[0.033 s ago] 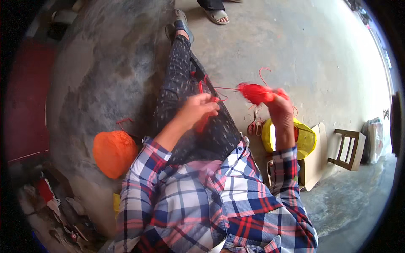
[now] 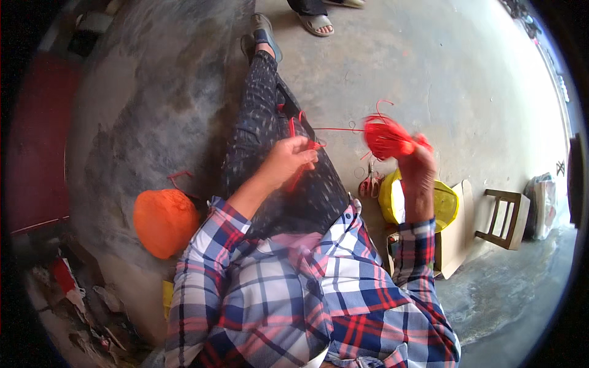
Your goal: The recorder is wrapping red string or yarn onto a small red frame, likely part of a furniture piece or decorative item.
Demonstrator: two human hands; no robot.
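Note:
My right hand [image 2: 419, 167] is closed around a bundle of red cord [image 2: 385, 138], whose loose strands fan out above the fingers. From the bundle a single taut red strand [image 2: 338, 129] runs left toward my lap. My left hand [image 2: 287, 161] is pinched on red cord [image 2: 315, 146] over my thigh, next to a dark narrow bar [image 2: 287, 95] with more red cord tied on it. Further red strands hang below the left fingers, blurred against my dark speckled trousers [image 2: 248, 138].
Red-handled scissors [image 2: 369, 186] lie on the floor by a yellow container [image 2: 446, 207] and a cardboard piece [image 2: 459, 242]. A small wooden stool [image 2: 514, 221] stands farther right. At left sits an orange rounded bundle [image 2: 164, 224]. Another person's sandalled foot [image 2: 317, 24] is ahead.
My right hand has moved a little right and down with the red cord bundle, and the strand between the hands is longer. My left hand has hardly moved.

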